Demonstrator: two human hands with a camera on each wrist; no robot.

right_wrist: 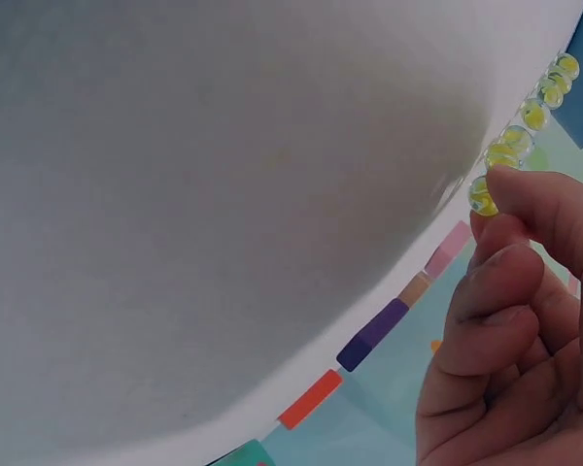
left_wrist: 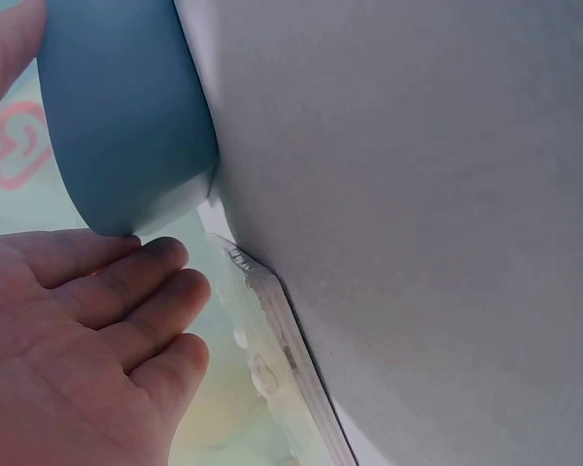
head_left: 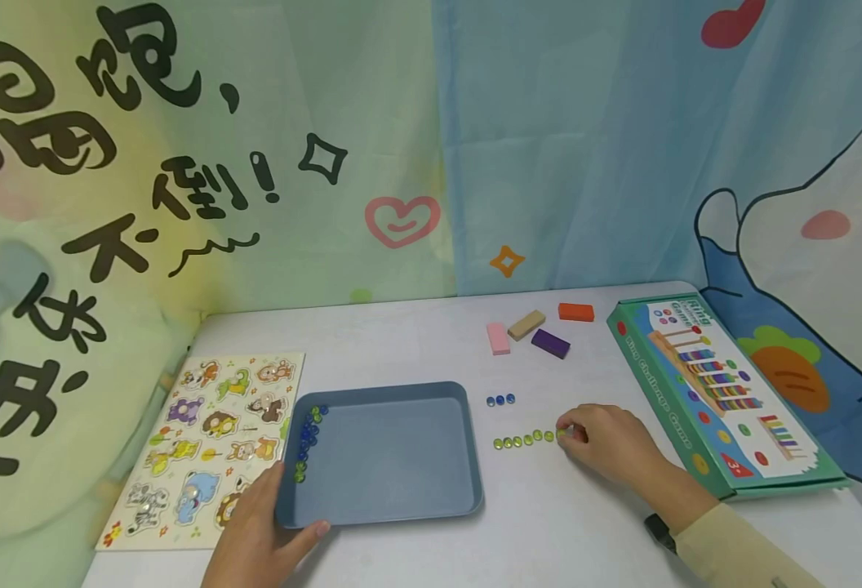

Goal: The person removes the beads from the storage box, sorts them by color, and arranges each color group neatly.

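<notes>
My right hand (head_left: 607, 445) pinches a clear glass marble (right_wrist: 482, 197) with a yellow swirl between thumb and forefinger, the other fingers curled in. It is at the right end of a row of yellow-green marbles (head_left: 527, 440) on the white table. Behind that row lie three blue marbles (head_left: 500, 400) in a short line. My left hand (head_left: 262, 531) rests at the near left corner of a blue-grey tray (head_left: 394, 514), thumb along the front edge and fingers, nearly straight, by the left side. Blue and yellow-green marbles (head_left: 308, 445) lie along the tray's left inner side.
Left of the tray, partly under it, lies an animal sticker board (head_left: 196, 441). Pink (head_left: 498, 338), tan (head_left: 526, 325), purple (head_left: 551, 344) and orange (head_left: 575, 312) blocks lie at the back. A green game box (head_left: 725, 400) stands right, beyond my right hand. A printed curtain hangs behind the table.
</notes>
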